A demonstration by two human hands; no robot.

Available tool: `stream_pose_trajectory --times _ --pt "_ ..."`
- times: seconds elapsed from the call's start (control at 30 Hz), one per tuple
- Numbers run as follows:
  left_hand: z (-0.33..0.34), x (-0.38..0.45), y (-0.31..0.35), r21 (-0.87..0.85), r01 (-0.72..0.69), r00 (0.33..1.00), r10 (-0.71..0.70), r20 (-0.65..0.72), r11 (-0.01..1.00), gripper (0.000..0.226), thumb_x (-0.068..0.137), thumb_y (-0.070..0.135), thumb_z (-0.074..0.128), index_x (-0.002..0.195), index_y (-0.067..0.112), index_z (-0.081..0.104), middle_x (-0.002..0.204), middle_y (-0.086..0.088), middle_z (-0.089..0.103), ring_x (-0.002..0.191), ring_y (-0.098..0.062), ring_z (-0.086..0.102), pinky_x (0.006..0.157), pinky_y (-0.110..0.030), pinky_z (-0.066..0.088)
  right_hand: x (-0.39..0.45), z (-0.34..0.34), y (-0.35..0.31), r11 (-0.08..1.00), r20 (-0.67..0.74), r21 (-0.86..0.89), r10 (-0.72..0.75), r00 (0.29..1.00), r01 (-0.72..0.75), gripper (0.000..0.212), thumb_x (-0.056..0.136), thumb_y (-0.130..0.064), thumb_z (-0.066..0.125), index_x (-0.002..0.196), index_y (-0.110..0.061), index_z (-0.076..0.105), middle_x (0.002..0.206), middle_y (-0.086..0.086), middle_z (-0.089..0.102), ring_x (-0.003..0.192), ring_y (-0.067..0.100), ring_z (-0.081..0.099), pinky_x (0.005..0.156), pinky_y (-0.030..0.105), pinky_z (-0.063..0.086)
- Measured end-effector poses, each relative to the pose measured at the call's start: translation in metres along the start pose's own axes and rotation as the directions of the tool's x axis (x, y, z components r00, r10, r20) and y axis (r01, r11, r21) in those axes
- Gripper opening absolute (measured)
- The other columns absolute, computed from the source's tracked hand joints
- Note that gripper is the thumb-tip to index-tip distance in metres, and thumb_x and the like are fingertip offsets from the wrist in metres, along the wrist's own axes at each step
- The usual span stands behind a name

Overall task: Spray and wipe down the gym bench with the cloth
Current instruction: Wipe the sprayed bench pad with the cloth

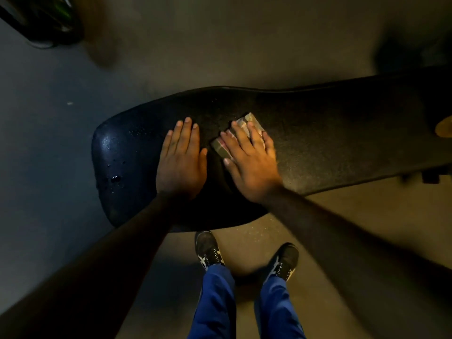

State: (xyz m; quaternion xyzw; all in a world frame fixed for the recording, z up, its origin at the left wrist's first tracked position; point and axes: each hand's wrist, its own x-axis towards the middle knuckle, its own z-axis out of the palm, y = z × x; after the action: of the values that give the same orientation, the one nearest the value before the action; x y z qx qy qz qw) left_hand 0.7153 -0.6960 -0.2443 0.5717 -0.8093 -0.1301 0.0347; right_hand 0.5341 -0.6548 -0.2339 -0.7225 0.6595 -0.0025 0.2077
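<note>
Nearest the camera, two dark sneakers (247, 256) and blue trouser legs (244, 304) are seen on the floor (342, 216), just short of the near edge of the gym bench (342, 143). The black padded surface is laid across the view from a rounded left end to the right border. Droplets (115, 178) and a wet sheen are seen near the left end; the middle and right look matte and grainy.

The left hand (182, 160) is pressed flat and open on the pad, fingers together, holding nothing. Just beside it, the right hand (249, 162) is spread flat on a folded, pale cloth (245, 124), pinning it to the pad; the cloth's far corner shows beyond the fingertips.

Bare padding is left open to the right of the cloth. Beyond the far edge lies open floor, and a dark, blurred object (46, 20) is seen top left.
</note>
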Motion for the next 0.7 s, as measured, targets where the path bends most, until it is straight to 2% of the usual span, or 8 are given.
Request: stream_pose_trajectory --times 0.07,0.17,0.2,0.33,0.47,0.5,0.63,0.7 --pt "0.001 -0.001 -0.001 -0.007 0.005 1.000 -0.005 -0.024 1.000 0.057 0.100 0.032 0.037 0.149 0.002 0.032 0.158 -0.019 0.028 0.149 -0.030 0.020 0.122 -0.042 0.011 0.015 -0.018 0.036 0.987 0.038 -0.062 -0.146 0.989 0.148 0.060 0.100 -0.047 0.030 0.157 -0.030 0.031 0.169 0.002 0.021 0.157 0.030 0.012 0.123 0.060 0.015" --pt "0.005 -0.002 -0.001 -0.009 0.056 0.996 -0.057 -0.061 0.998 0.058 0.101 0.033 0.036 0.149 0.001 0.031 0.158 -0.021 0.026 0.149 -0.032 0.019 0.123 -0.042 0.010 0.062 -0.024 0.031 0.970 -0.076 0.015 0.245 0.967 -0.245 0.064 0.097 -0.049 0.032 0.158 -0.028 0.029 0.169 0.006 0.018 0.156 0.035 0.008 0.122 0.061 0.013" --pt "0.006 -0.003 -0.003 -0.010 0.074 0.995 -0.075 -0.062 0.997 0.058 0.102 0.033 0.035 0.149 0.001 0.031 0.158 -0.021 0.025 0.149 -0.032 0.019 0.123 -0.043 0.010 0.068 -0.019 0.009 0.963 -0.078 0.021 0.268 0.960 -0.268 0.066 0.096 -0.050 0.034 0.159 -0.027 0.028 0.169 0.006 0.016 0.156 0.036 0.006 0.122 0.061 0.011" --pt "0.006 -0.003 -0.003 0.003 0.067 0.995 -0.067 -0.078 0.998 0.057 0.102 0.033 0.032 0.148 -0.001 0.031 0.157 -0.022 0.027 0.149 -0.032 0.019 0.123 -0.042 0.010 0.072 -0.018 -0.005 0.995 0.015 0.038 -0.091 0.996 0.090 0.059 0.100 -0.044 0.042 0.157 -0.032 0.030 0.169 0.000 0.018 0.157 0.028 0.005 0.123 0.057 0.007" --pt "0.008 -0.002 -0.005 -0.006 0.062 0.994 -0.063 -0.089 0.998 0.057 0.102 0.032 0.035 0.148 -0.001 0.032 0.157 -0.022 0.028 0.149 -0.032 0.020 0.123 -0.042 0.009 0.120 -0.028 -0.002 0.957 -0.071 0.041 0.288 0.955 -0.286 0.056 0.099 -0.045 0.041 0.152 -0.028 0.038 0.163 0.005 0.032 0.155 0.031 0.016 0.122 0.056 0.014" --pt "0.007 -0.003 -0.005 -0.012 0.056 0.995 -0.057 -0.085 0.998 0.057 0.102 0.032 0.034 0.148 -0.002 0.033 0.157 -0.022 0.028 0.149 -0.032 0.021 0.123 -0.042 0.010 0.119 -0.023 -0.014 0.960 -0.084 0.030 0.279 0.957 -0.277 0.057 0.098 -0.045 0.041 0.153 -0.027 0.037 0.163 0.005 0.031 0.155 0.032 0.016 0.121 0.056 0.014" --pt "0.006 -0.002 -0.005 -0.015 0.058 0.995 -0.059 -0.083 0.998 0.056 0.102 0.032 0.033 0.148 -0.001 0.032 0.157 -0.022 0.029 0.148 -0.032 0.021 0.123 -0.042 0.011 0.079 -0.027 0.003 0.989 0.059 -0.011 -0.145 0.988 0.146 0.061 0.099 -0.046 0.040 0.158 -0.032 0.029 0.169 -0.001 0.020 0.157 0.026 0.008 0.123 0.053 0.008" --pt "0.008 -0.003 -0.006 -0.024 0.059 0.994 -0.061 -0.095 0.998 0.056 0.102 0.030 0.037 0.148 -0.001 0.033 0.156 -0.022 0.029 0.148 -0.032 0.022 0.123 -0.043 0.012 0.091 -0.034 0.035 0.998 -0.006 -0.060 -0.016 1.000 0.015 0.061 0.096 -0.045 0.040 0.155 -0.029 0.035 0.167 0.003 0.026 0.156 0.028 0.014 0.124 0.055 0.015"
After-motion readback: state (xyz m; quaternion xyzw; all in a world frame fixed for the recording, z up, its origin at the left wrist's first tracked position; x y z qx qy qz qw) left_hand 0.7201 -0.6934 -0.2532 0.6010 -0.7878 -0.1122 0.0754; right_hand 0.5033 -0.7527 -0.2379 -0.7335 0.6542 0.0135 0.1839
